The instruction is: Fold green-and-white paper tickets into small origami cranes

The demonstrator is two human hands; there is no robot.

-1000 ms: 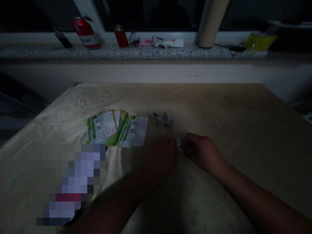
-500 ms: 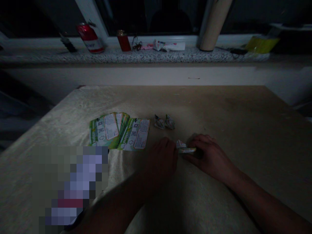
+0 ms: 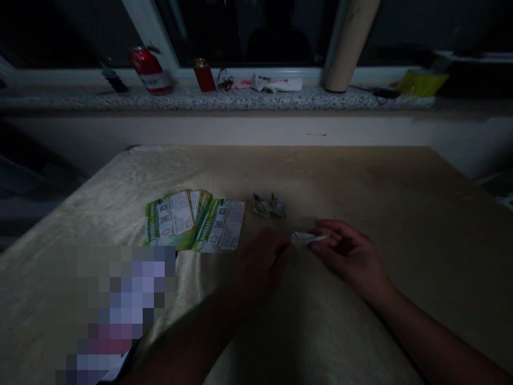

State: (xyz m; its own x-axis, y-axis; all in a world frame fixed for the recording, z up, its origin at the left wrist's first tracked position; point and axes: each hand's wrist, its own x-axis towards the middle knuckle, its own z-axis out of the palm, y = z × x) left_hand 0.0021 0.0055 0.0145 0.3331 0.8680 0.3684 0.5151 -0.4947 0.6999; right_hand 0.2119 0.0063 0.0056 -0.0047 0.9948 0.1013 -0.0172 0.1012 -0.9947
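Observation:
A small folded paper, whitish with printed marks, is held just above the table between my two hands. My left hand pinches its left end, the fingertips partly in shadow. At the other end, the thumb and fingers of my right hand close on it. Just beyond my left hand, two small folded paper pieces stand side by side on the table. To their left lie several green printed leaflets, fanned out and overlapping, with white text boxes and square codes.
The cloth-covered table reaches to the wall. On the speckled windowsill stand a red can, a red lighter-like object, crumpled wrappers, a cardboard tube and a yellow item. A pixelated patch covers the lower left.
The folded paper has turned in my hands, showing a paler, narrower side. My right hand has rolled slightly, its fingers more visible. The whole view has shifted a little.

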